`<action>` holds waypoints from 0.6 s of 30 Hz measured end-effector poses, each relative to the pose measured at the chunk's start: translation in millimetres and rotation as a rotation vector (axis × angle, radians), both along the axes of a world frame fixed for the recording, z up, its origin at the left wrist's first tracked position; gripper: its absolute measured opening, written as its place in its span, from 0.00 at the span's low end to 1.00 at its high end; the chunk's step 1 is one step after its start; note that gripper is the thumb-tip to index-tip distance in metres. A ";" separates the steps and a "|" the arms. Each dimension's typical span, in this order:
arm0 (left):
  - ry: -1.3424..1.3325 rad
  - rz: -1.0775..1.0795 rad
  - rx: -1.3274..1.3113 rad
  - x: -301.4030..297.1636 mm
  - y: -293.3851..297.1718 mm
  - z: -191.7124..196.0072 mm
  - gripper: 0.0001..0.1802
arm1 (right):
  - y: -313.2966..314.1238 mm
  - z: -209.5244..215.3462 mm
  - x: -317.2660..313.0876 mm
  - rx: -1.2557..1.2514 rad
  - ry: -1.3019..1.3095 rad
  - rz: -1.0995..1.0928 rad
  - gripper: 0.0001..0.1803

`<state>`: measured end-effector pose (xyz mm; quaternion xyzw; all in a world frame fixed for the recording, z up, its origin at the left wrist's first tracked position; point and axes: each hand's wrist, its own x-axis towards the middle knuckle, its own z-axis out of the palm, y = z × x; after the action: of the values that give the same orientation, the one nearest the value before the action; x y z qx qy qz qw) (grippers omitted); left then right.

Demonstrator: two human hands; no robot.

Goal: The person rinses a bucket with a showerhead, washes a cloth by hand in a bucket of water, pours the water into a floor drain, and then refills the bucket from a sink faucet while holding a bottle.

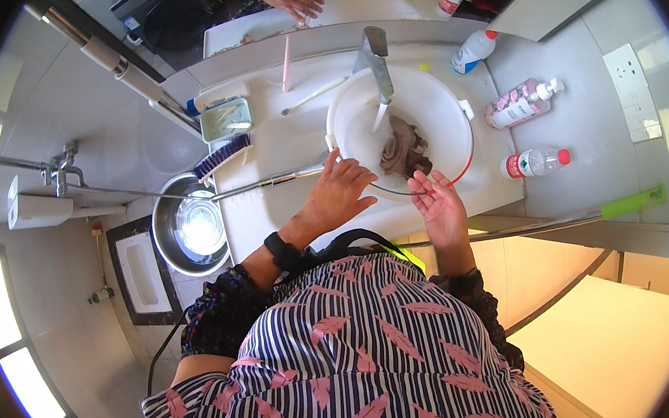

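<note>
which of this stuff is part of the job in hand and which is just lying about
Likely in use:
white bucket, in the sink
brown cloth, inside it
faucet, running into it
left hand and right hand, at its near side

Seemingly just lying about:
pink pump bottle
clear red-capped bottle
blue-bristled brush
steel basin

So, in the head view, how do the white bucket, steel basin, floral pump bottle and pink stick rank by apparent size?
Largest to smallest:
1. White bucket
2. Steel basin, lower down, so looks reduced
3. Floral pump bottle
4. Pink stick
</note>
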<state>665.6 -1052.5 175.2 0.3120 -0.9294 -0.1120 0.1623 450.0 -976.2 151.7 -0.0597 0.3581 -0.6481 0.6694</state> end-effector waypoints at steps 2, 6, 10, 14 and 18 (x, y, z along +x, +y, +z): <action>0.013 0.031 0.009 8.7 2.0 -2.8 0.20 | 0.7 -2.9 9.9 -0.054 -0.003 0.049 0.19; 0.043 0.051 0.042 23.2 18.4 -10.4 0.18 | 20.8 -7.1 21.3 -0.109 -0.016 0.111 0.18; 0.046 0.084 0.012 23.2 35.8 -16.5 0.17 | 44.4 -8.0 25.6 -0.164 -0.109 0.208 0.22; 0.159 0.111 0.074 28.7 45.6 -8.4 0.20 | 48.2 -1.6 32.5 -0.217 -0.073 0.303 0.24; 0.316 0.116 0.146 27.3 42.4 -11.7 0.21 | 37.4 10.4 26.8 -0.242 0.072 0.302 0.24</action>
<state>692.9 -1010.1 163.5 0.3548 -0.8621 -0.2171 0.2893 476.8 -938.9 162.1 -0.2159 0.2884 -0.5763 0.7336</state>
